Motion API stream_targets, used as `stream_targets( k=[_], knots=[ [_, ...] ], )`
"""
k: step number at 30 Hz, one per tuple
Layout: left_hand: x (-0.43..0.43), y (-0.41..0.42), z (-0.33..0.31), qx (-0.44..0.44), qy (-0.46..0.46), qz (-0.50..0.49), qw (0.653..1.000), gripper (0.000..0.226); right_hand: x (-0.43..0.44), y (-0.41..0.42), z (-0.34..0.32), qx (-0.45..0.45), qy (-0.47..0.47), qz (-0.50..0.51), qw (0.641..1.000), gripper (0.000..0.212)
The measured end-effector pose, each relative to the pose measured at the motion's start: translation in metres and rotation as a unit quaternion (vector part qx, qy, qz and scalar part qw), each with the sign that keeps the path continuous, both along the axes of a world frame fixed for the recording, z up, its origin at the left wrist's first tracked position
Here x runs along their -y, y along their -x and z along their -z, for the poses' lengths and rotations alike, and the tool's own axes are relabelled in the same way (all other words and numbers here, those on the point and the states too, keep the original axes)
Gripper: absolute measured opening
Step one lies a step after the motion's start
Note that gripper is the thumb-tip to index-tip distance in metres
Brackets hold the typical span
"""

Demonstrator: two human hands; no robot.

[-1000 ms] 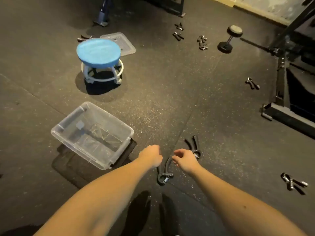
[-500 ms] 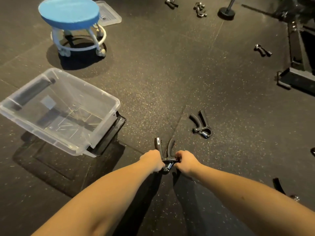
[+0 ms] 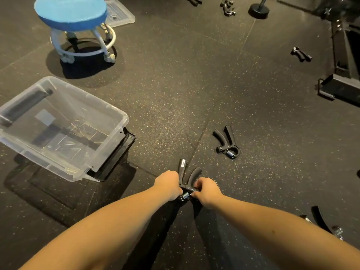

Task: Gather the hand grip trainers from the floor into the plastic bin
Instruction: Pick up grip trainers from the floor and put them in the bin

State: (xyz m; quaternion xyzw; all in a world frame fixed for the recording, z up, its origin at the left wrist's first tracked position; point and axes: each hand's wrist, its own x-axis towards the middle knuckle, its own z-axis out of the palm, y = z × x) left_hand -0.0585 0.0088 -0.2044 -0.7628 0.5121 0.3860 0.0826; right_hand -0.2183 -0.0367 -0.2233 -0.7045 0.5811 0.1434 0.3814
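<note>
A black hand grip trainer is held at its spring end by both hands, handles pointing away from me. My left hand grips its left side and my right hand pinches its right side. The clear plastic bin stands to the left, tilted on a black tray, with nothing in it. Another trainer lies on the floor just beyond my right hand. More trainers lie farther off: one at right, one partly behind my right forearm, and a cluster at the top.
A blue-topped rolling stool stands behind the bin, with the clear bin lid on the floor past it. A dumbbell lies at the top. A black rack base runs along the right side.
Both hands dropped onto the trainer and closed on its spring end. The view moved forward and tilted down, so the bin and stool look nearer.
</note>
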Motion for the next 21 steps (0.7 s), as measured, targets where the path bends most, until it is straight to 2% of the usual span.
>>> stream_targets(
  k=[3,5,8,10,12,14,17,21],
  knots=[
    [0.005,-0.009,-0.018,-0.011,0.039,0.008,0.999,0.022,0.002,0.006,-0.015,0.052,-0.047,-0.012,0.997,0.026],
    [0.010,-0.018,-0.038,-0.031,0.074,-0.003,0.997,0.015,0.002,0.010,-0.033,0.100,-0.057,0.024,0.993,0.027],
    [0.015,-0.032,-0.077,-0.047,0.122,-0.003,0.991,0.008,0.004,0.010,-0.070,0.115,0.042,0.071,0.990,0.046],
    [0.013,-0.049,-0.102,-0.060,0.150,-0.016,0.987,0.005,0.009,0.004,-0.096,0.090,0.134,0.069,0.984,0.046],
    [0.009,-0.070,-0.127,-0.062,0.179,-0.041,0.981,0.004,0.013,-0.011,-0.117,0.124,0.166,0.088,0.974,0.043],
    [0.001,-0.094,-0.148,-0.058,0.206,-0.069,0.974,0.003,0.017,-0.033,-0.132,0.219,0.131,0.121,0.959,0.036],
    [-0.018,-0.129,-0.175,-0.076,0.236,-0.119,0.961,0.006,0.017,-0.074,-0.152,0.383,0.036,0.156,0.910,0.025],
    [-0.048,-0.179,-0.194,-0.075,0.240,-0.171,0.952,0.011,0.011,-0.131,-0.178,0.457,-0.023,0.154,0.876,0.022]
  ],
)
